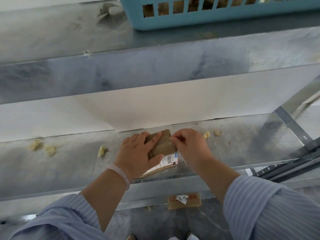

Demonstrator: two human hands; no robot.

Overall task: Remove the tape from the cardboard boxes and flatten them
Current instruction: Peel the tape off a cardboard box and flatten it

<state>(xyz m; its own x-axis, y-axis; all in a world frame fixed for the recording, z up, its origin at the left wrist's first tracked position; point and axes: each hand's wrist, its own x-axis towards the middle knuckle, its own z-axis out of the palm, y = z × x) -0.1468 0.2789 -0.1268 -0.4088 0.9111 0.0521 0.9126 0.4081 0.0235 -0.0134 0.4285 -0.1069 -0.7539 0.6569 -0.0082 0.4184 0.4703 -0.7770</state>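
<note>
Blue basket (225,19) on upper shelf (52,37), top right; brown stuff (163,8) shows through its holes, probably cardboard, too blurred to be sure. Small cardboard box (162,146) lies on the metal table (69,161), near its front edge, white barcode label (168,161) on the near side. Left hand (136,153) is on the box, fingers spread over the top, thumb hooked on the near face, grip closed round it; pale bracelet (119,174) on that wrist. Right hand (190,144) is at the box's far right corner, thumb and forefinger pinched tight there; whether they hold cardboard or a strip on it, cannot tell. Yellowish scraps (102,150) are scattered on the table. Second box (184,200) with handwritten numbers lies lower down.
</note>
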